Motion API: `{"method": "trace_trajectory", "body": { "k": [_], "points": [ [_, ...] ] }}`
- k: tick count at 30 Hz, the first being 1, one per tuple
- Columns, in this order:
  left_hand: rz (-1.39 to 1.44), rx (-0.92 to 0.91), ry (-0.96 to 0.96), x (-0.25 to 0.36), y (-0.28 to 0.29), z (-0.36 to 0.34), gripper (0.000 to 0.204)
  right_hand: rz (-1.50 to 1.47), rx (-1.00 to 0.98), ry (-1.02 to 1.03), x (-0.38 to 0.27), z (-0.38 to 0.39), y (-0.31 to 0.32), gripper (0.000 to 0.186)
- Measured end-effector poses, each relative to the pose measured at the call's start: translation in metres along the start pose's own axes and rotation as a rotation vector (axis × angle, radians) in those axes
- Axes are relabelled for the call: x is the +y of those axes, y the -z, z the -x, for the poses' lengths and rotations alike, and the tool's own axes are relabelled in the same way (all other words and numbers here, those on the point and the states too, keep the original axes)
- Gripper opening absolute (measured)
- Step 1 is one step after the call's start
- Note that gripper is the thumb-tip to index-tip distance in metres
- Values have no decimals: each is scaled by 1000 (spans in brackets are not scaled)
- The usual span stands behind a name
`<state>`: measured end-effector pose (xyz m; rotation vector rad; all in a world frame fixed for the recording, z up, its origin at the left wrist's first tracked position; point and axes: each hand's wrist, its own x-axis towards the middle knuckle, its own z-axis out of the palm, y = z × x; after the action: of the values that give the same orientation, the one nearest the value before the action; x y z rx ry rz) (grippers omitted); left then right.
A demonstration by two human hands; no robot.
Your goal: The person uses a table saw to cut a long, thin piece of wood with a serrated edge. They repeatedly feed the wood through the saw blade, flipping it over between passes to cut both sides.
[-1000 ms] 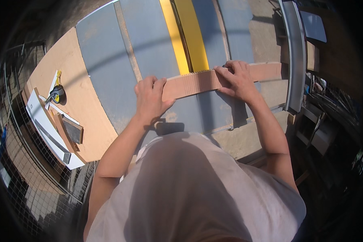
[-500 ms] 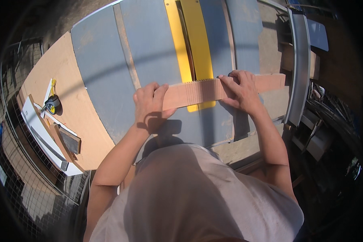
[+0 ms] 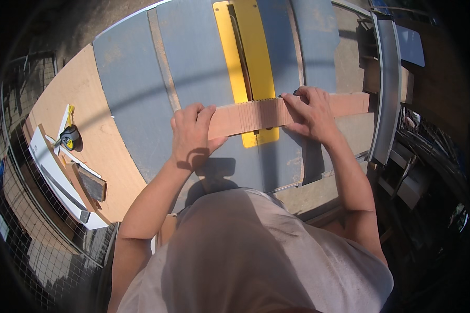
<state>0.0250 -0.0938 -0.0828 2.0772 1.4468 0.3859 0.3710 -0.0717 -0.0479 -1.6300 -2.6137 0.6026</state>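
A long reddish wooden board [image 3: 235, 119] lies crosswise over the yellow throat plate [image 3: 259, 62] of a table saw. Closely spaced saw cuts line its middle stretch. My left hand [image 3: 191, 133] grips the board's left end, thumb on the near side and fingers over the top. Right of the cuts, my right hand [image 3: 313, 116] clasps the board the same way, and the rest of it sticks out to the right. A dark slot runs through the yellow plate beyond the board. Whether the blade touches the board is hidden beneath it.
The grey saw table [image 3: 198, 57] has lengthwise grooves. To the right stands a metal fence rail [image 3: 386, 88]. On the plywood side panel [image 3: 117, 156] at left lie a tape measure [image 3: 69, 137] and several wood offcuts. Wire mesh [image 3: 42, 250] borders the lower left.
The board and both hands have shifted slightly away from me, toward the far side of the table. My grip on it looks the same.
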Motion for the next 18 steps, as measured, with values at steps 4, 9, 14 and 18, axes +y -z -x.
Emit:
{"method": "trace_trajectory", "body": {
  "k": [4, 9, 14, 18],
  "points": [
    [7, 5, 2, 0, 4, -5, 81, 3, 10, -1, 2, -4, -1, 80],
    [2, 21, 41, 2, 5, -14, 88, -10, 8, -21, 3, -12, 1, 82],
    [-66, 24, 40, 1, 9, -23, 80, -8, 36, -24, 7, -22, 1, 84],
    [-103, 3, 70, 3, 12, -32, 77, 5, 41, -42, 10, -30, 4, 83]
  ]
}}
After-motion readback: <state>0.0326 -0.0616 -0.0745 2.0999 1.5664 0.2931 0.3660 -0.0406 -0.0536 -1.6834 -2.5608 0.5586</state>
